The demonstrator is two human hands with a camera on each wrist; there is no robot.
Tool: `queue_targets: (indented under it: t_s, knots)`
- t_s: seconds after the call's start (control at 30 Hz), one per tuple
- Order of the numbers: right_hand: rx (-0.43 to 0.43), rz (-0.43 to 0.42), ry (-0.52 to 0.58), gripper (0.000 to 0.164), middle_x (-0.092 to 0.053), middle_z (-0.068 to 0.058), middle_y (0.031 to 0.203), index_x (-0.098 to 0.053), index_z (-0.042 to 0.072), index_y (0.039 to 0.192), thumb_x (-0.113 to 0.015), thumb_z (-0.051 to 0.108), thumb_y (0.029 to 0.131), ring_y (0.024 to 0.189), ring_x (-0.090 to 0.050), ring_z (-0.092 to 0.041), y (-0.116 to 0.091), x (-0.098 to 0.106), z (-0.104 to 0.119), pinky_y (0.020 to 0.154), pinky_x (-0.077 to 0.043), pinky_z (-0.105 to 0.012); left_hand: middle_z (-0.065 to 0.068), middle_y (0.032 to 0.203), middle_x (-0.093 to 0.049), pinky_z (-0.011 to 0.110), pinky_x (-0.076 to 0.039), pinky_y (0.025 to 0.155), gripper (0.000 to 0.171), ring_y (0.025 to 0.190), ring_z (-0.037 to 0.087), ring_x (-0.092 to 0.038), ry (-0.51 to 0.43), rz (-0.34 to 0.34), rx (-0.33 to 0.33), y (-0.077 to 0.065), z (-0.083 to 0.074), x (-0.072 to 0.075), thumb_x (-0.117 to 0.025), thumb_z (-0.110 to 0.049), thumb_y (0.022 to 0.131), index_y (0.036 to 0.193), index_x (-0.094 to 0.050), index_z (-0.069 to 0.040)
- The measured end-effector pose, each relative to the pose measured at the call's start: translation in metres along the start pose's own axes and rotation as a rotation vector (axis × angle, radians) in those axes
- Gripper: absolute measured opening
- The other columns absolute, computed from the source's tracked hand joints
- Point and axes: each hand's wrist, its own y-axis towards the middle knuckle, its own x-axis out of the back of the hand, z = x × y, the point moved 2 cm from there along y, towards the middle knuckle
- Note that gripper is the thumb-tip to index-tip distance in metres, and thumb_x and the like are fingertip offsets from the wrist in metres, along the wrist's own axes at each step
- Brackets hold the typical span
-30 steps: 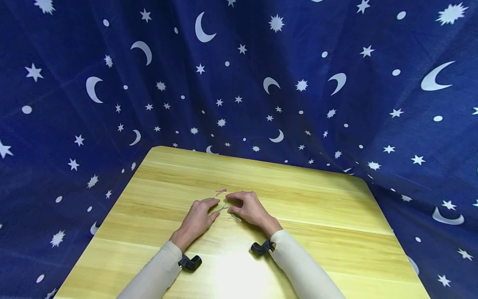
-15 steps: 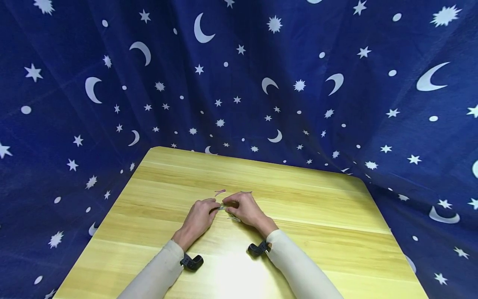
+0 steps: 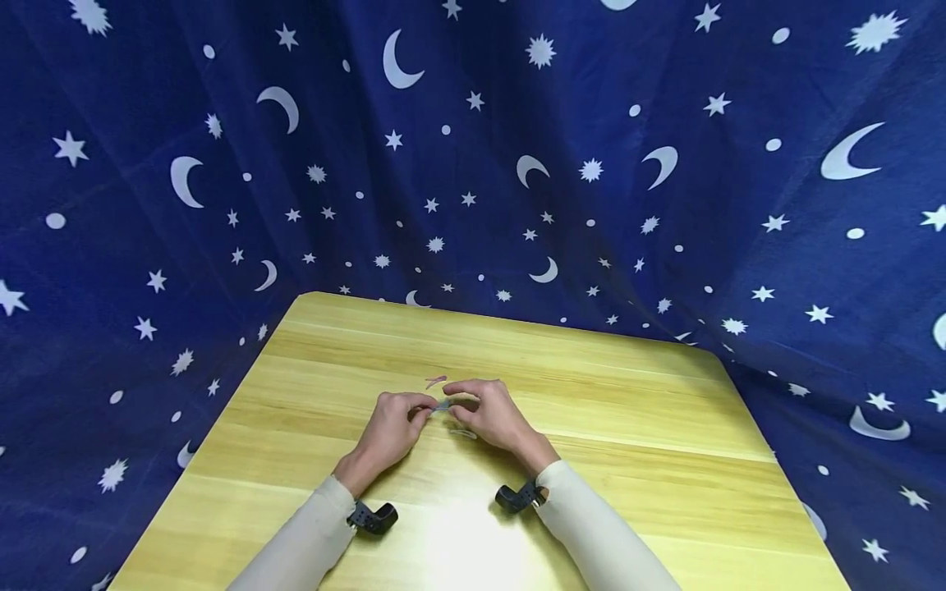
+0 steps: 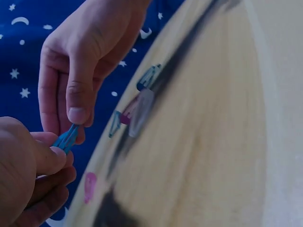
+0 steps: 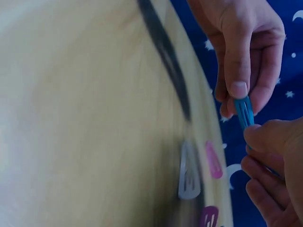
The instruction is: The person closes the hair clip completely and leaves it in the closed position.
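Observation:
A blue snap hair clip is held between my two hands, above the wooden table. My left hand pinches one end with thumb and fingers. At the other end of the blue hair clip, the thumb and fingers of my right hand grip it, the index finger arched higher. In the left wrist view the same hair clip runs between both thumbs. Just behind the hands lies a pink hair clip. A grey-white hair clip is partly beneath my right hand.
Near the hands in the left wrist view are a teal hair clip, another teal one and a purple one. A dark blue curtain with stars and moons surrounds the table's far and side edges.
A second ago the hands were slightly apart with the blue hair clip between them. The left fingers have closed on it, and both hands now hold it.

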Motion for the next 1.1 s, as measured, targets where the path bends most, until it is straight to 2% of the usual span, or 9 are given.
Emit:
queue_targets:
  t_s: [0.1,0.2,0.47,0.6,0.77,0.97,1.1]
  knots:
    - [-0.002,-0.023,0.021,0.03,-0.079,-0.012,0.133,-0.077,0.001,0.131,-0.075,0.003,0.101,0.126,-0.074,-0.03,-0.005,0.002,0.005,0.097,-0.065,-0.038,0.007,0.104,-0.085,0.036,-0.068,0.083,0.018,0.099,0.021,-0.083,-0.009,-0.009,-0.005,0.002,-0.006,0.005,-0.083,0.006,0.093,0.104,-0.086,-0.008]
    - [-0.015,-0.069,0.025,0.027,-0.081,-0.008,0.127,-0.079,0.002,0.128,-0.077,0.004,0.101,0.126,-0.074,-0.027,-0.011,0.003,0.01,0.098,-0.065,-0.042,0.005,0.105,-0.086,0.038,-0.067,0.086,0.017,0.102,0.02,-0.082,-0.013,-0.016,-0.015,0.002,-0.011,0.007,-0.083,0.005,0.093,0.104,-0.086,-0.008]
    - [-0.045,-0.185,0.007,0.021,-0.084,0.0,0.111,-0.083,0.009,0.116,-0.082,0.005,0.096,0.107,-0.079,-0.023,-0.03,0.007,0.029,0.095,-0.064,-0.053,0.003,0.102,-0.085,0.033,-0.067,0.081,0.015,0.094,0.016,-0.082,-0.049,0.023,-0.07,0.0,-0.024,0.012,-0.086,-0.001,0.092,0.104,-0.086,-0.009]
    - [-0.034,-0.178,-0.014,0.021,-0.085,0.0,0.11,-0.083,0.009,0.116,-0.083,0.006,0.095,0.104,-0.079,-0.022,-0.038,0.009,0.035,0.094,-0.064,-0.053,0.0,0.1,-0.085,0.035,-0.067,0.083,0.012,0.093,0.013,-0.08,-0.047,0.051,-0.095,-0.002,-0.028,0.013,-0.086,-0.004,0.093,0.101,-0.087,-0.013]
    - [-0.036,-0.144,-0.037,0.023,-0.084,-0.001,0.112,-0.082,0.01,0.118,-0.084,0.008,0.095,0.105,-0.08,-0.02,-0.047,0.011,0.038,0.095,-0.065,-0.047,-0.003,0.101,-0.085,0.032,-0.065,0.083,0.013,0.093,0.01,-0.079,-0.085,0.122,-0.082,-0.005,-0.029,0.013,-0.085,-0.005,0.095,0.102,-0.086,-0.015]
    - [-0.07,-0.113,-0.025,0.025,-0.084,-0.001,0.116,-0.082,0.012,0.119,-0.085,0.013,0.095,0.113,-0.079,-0.019,-0.054,0.012,0.038,0.1,-0.063,-0.043,-0.003,0.098,-0.084,0.031,-0.063,0.085,0.008,0.09,0.005,-0.076,-0.098,0.18,-0.068,-0.006,-0.031,0.012,-0.083,-0.012,0.098,0.103,-0.086,-0.018]
    - [-0.085,-0.099,0.012,0.023,-0.083,0.0,0.115,-0.083,0.014,0.119,-0.084,0.014,0.096,0.12,-0.076,-0.025,-0.057,0.013,0.037,0.101,-0.064,-0.045,-0.005,0.097,-0.083,0.032,-0.063,0.085,0.007,0.09,0.004,-0.075,-0.103,0.197,-0.079,-0.006,-0.032,0.014,-0.082,-0.013,0.099,0.103,-0.086,-0.018]
